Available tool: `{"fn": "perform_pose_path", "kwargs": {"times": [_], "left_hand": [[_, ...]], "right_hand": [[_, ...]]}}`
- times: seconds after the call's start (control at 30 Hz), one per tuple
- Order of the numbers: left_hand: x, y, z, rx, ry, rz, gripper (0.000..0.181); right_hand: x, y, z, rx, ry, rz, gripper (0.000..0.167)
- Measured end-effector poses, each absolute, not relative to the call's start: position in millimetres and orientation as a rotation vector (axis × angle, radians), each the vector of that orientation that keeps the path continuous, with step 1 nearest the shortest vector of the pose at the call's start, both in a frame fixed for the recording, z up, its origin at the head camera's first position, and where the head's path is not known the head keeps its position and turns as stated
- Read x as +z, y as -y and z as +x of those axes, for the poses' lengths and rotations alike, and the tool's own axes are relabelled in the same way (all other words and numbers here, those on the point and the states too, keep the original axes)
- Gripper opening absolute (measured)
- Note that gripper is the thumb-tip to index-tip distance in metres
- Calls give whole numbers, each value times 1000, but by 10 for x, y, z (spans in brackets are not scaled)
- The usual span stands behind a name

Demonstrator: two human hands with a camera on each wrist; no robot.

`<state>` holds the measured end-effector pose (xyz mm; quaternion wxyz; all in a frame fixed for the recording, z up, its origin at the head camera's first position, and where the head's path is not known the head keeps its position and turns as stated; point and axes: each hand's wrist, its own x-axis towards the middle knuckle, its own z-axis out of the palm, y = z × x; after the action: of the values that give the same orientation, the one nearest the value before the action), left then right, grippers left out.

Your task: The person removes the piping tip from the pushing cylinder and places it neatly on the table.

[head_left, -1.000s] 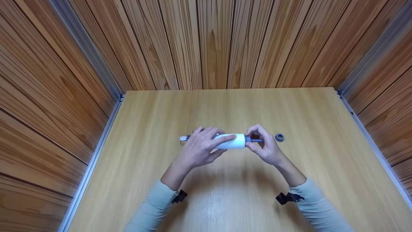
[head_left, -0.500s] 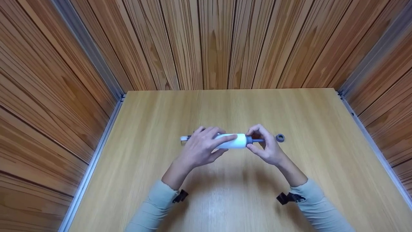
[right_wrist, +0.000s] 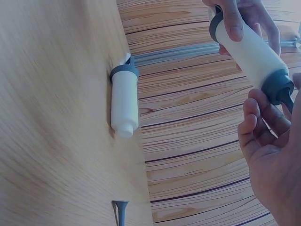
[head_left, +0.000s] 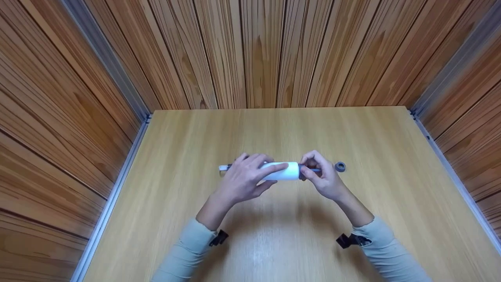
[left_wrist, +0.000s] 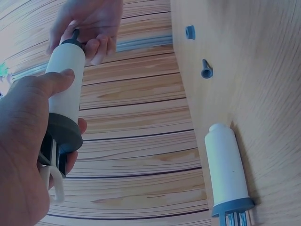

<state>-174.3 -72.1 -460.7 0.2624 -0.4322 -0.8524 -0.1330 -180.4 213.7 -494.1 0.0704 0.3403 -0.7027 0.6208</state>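
In mid-air my left hand [head_left: 247,178] grips a white dispenser barrel [left_wrist: 66,66], its fingers and thumb wrapped round it. A dark grey collar [left_wrist: 65,132] and a white hook-shaped lever [left_wrist: 58,184] show at its rear. My right hand [head_left: 323,176] pinches the grey nozzle cap [right_wrist: 277,84] at the barrel's other end; a thin spout [left_wrist: 75,34] sticks out toward the palm. A second, similar white dispenser [right_wrist: 124,99] lies on the table beneath. From the head view the hands mostly hide it.
A grey ring [head_left: 339,167] lies on the table [head_left: 274,133], just beyond my right hand. Near it lies a loose grey funnel-shaped nozzle [left_wrist: 206,70]. Wooden-slat walls [head_left: 262,55] enclose the table at the back and both sides.
My right thumb has shifted up across the nozzle cap, and the fingers have moved round it. The left hand and the barrel stay in nearly the same place.
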Motion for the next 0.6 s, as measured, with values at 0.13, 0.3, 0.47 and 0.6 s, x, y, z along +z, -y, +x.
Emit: {"fn": "perform_pose_path", "kwargs": {"times": [0.13,0.3,0.47,0.6], "left_hand": [[-4600,719,-1758,-343,2305,-1164,46],[-4593,714,-1763,-352,2308,-1167,47],[-4596,715,-1762,-361,2317,-1165,49],[-4600,726,-1763,-372,2324,-1167,51]], "right_hand": [[-4928,-2128,-1820,1879,2091,1035,15],[-4938,-2132,-1842,1840,2090,1050,19],[-4955,-2142,-1849,1812,2078,1075,24],[-4960,-2150,-1849,1808,2073,1087,30]]}}
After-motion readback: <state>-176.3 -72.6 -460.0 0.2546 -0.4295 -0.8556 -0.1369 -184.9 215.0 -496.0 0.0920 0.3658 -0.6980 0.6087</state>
